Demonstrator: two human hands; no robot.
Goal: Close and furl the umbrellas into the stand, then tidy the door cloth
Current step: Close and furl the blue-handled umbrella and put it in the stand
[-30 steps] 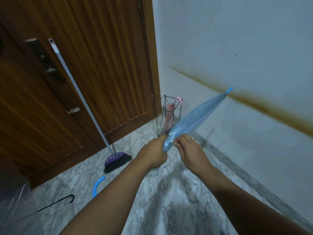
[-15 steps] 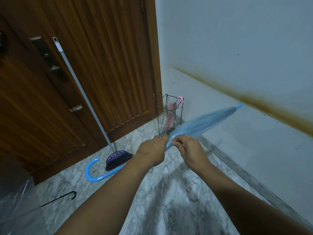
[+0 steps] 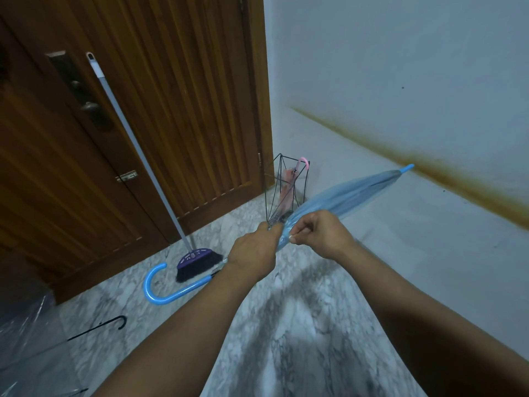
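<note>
I hold a closed blue umbrella (image 3: 352, 193) slantwise, its tip up at the right and its blue hook handle (image 3: 169, 287) low at the left. My left hand (image 3: 253, 250) grips the folded canopy near its lower end. My right hand (image 3: 322, 237) pinches the canopy edge just beside it. Behind my hands, in the corner, stands a black wire stand (image 3: 282, 190) with a pink umbrella (image 3: 289, 187) in it. A clear umbrella (image 3: 31, 353) with a black hook handle lies open on the floor at the lower left.
A broom (image 3: 197, 260) with a grey pole leans on the wooden door (image 3: 128, 124). The white wall (image 3: 400, 81) with a brown stain runs along the right. The floor (image 3: 286, 325) is grey marble.
The blue umbrella has tilted flatter: its tip dropped and its hook handle swung into view at the left. Both hands stayed on the canopy.
</note>
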